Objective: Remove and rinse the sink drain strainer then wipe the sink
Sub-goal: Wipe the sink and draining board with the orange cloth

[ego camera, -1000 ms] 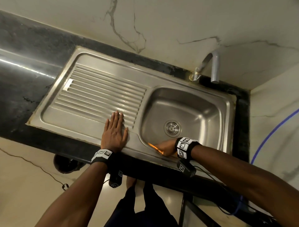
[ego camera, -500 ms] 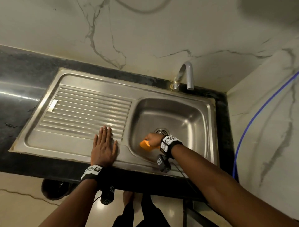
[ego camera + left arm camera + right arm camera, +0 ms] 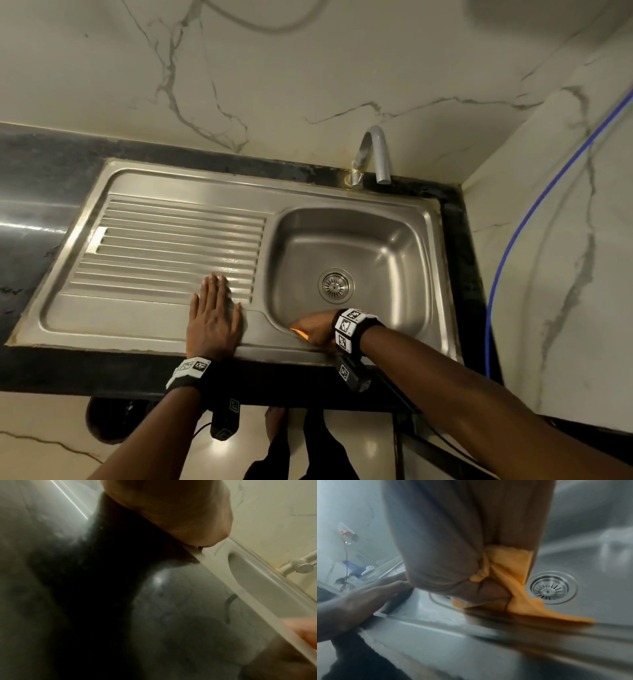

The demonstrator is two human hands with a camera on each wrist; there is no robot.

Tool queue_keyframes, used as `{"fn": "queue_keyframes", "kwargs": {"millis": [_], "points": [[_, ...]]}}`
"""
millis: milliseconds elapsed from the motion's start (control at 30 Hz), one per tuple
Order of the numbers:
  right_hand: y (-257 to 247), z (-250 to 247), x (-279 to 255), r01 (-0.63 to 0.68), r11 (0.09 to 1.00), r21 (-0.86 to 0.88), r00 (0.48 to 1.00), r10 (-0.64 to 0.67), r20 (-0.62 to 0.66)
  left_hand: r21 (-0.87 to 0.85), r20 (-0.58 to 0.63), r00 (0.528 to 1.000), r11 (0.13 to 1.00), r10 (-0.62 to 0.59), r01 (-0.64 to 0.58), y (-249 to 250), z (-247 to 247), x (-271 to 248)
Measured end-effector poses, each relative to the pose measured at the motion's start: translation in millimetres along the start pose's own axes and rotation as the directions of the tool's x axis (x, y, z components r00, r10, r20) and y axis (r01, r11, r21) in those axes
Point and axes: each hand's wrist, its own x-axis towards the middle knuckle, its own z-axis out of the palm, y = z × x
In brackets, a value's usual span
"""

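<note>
Looking down from the head view, we note the left hand (image 3: 215,317) flat, fingers straight, on the drainboard (image 3: 164,246); the right hand (image 3: 317,330) grips an orange cloth (image 3: 298,332) against the front wall of the sink (image 3: 383,240); the strainer (image 3: 336,285) sits in the drain. Left wrist view: blurred; we see only the tap (image 3: 303,566). Right wrist view: fingers curled round the cloth (image 3: 510,574); strainer (image 3: 551,587) just beyond it.

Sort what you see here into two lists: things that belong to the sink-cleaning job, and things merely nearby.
Job:
- sink basin
- drain strainer, seated in the drain
- orange cloth, gripped by right hand
- tap

Nearby:
- ribbed drainboard, under the flat left hand
- blue cable
- dark countertop
</note>
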Motion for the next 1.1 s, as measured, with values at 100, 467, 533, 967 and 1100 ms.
{"fn": "queue_keyframes", "kwargs": {"millis": [100, 467, 533, 967, 1100], "points": [[26, 20, -21, 0.029, 1.0, 0.003, 0.998, -0.029, -0.054, 0.0, 0.001, 1.0, 1.0, 0.005, -0.005, 2, 0, -2], [114, 46, -87, -0.103, 0.99, -0.096, 0.993, 0.109, 0.053, -0.07, -0.045, 0.997, 0.996, -0.065, 0.062, 12, 4, -10], [136, 41, -95, -0.148, 0.978, -0.144, 0.981, 0.164, 0.105, -0.077, -0.052, 0.994, 0.993, -0.093, 0.089, 21, 8, -16], [111, -60, 5, -0.073, 0.989, 0.125, 0.993, 0.084, -0.085, 0.011, -0.082, 0.959, 0.962, -0.27, 0.272, 63, 22, -20], [43, -69, 42, -0.017, 0.987, 0.161, 0.994, 0.033, -0.1, 0.009, -0.081, 0.954, 0.957, -0.29, 0.291, 62, 21, -20]]}}
